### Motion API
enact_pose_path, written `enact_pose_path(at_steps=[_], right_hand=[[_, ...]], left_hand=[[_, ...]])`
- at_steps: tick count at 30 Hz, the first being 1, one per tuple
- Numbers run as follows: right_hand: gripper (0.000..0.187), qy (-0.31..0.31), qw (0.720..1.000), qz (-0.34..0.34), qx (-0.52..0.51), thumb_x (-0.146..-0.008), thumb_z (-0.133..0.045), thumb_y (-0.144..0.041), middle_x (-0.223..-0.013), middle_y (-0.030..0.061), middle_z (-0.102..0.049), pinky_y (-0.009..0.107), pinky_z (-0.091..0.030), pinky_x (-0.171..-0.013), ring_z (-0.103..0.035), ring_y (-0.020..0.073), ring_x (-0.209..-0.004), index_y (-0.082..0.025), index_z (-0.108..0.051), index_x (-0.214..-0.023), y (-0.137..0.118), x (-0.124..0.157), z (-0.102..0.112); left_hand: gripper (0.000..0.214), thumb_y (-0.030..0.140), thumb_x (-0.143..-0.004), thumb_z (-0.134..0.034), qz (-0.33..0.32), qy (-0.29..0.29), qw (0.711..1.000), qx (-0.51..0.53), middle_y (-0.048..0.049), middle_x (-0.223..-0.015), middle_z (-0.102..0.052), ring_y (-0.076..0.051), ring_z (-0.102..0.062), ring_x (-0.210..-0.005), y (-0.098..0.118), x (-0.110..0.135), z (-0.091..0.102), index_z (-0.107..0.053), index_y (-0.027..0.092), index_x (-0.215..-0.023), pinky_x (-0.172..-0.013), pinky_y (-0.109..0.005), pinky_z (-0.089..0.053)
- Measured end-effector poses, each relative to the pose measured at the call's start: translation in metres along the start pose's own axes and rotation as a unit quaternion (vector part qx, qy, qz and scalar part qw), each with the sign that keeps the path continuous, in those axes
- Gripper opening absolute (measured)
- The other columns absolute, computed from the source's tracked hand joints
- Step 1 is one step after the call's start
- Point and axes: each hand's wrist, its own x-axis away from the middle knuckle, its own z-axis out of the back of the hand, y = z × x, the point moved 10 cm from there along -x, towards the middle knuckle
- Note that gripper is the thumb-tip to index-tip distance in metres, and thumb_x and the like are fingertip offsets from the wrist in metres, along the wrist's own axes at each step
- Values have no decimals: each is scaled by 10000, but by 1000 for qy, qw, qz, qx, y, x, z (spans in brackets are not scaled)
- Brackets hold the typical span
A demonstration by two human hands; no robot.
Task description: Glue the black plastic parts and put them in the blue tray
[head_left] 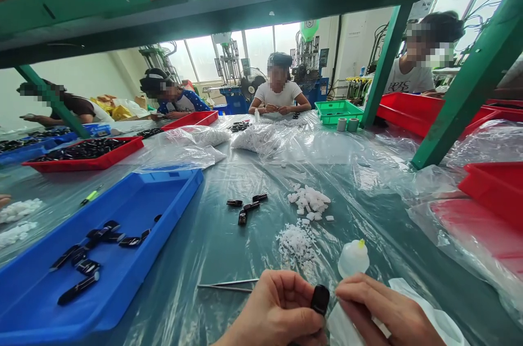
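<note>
Black pieces [77,264] lay in the blue tray [192,178] and white scraps [309,201] sat heaped mid-worktop, while the left hand [278,308] pinched one black piece [321,299] at the near edge, the right hand [379,308] curled just beside it.

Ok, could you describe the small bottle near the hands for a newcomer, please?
On the plastic-covered workbench, find the person's right hand. Just above it stands a small white squeeze bottle, the only thing there with a yellow tip, beside the heap of white bits.
</note>
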Motion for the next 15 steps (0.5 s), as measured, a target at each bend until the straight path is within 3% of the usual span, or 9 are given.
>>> enact_pose_path(at_steps=[3,9,15], right_hand=[[148,18,997,-61,-43,-893,-434,-148,-754,-13,-621,178,-463,-598,-601,105,-673,-222,-561,-877,4,-3,8],[198,-29,961,-217,-169,-849,-511,-311,-610,-15,-540,204,-396,-495,-501,109,-547,-191,-618,-732,27,1,-7],[225,-22,917,-265,-295,-809,-582,-399,-664,-2,-532,212,-396,-511,-488,113,-585,-183,-634,-772,37,10,-15]], left_hand=[[211,164,-500,-805,20,-41,999,-2,-10,-553,-651,-58,-555,-473,-7,1,-8,-656,97,-634,-477,-151,-401],[179,133,-534,-768,17,-58,998,-15,-4,-574,-647,-56,-545,-492,-11,0,-9,-648,100,-663,-492,-161,-374],[150,132,-545,-729,10,-58,997,-59,9,-545,-605,-43,-488,-459,-8,3,-11,-624,97,-647,-457,-160,-329]])
